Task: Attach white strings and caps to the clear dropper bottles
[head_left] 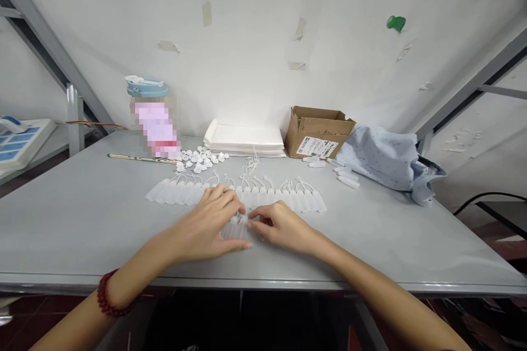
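Observation:
Near the front middle of the table, a small group of translucent plastic tubes (235,228) with whitish tops lies between my hands. My left hand (216,222) curves round this group, fingers over its far end and thumb along the near side. From the right, my right hand (284,227) reaches the group's edge with bent fingers and a thumb drawn close together. Whatever is between those fingertips is too small to make out. Just beyond my hands runs a row of similar translucent tubes (302,201) with white string loops (304,184), partly hidden by my left hand.
Small white caps (201,160) are heaped behind the row, beside a thin stick (140,159) and a blue-lidded container (148,88). White sheets or envelopes (247,140) are stacked by the wall. A cardboard box (317,134), loose translucent pieces (348,178) and blue cloth (379,159) lie right.

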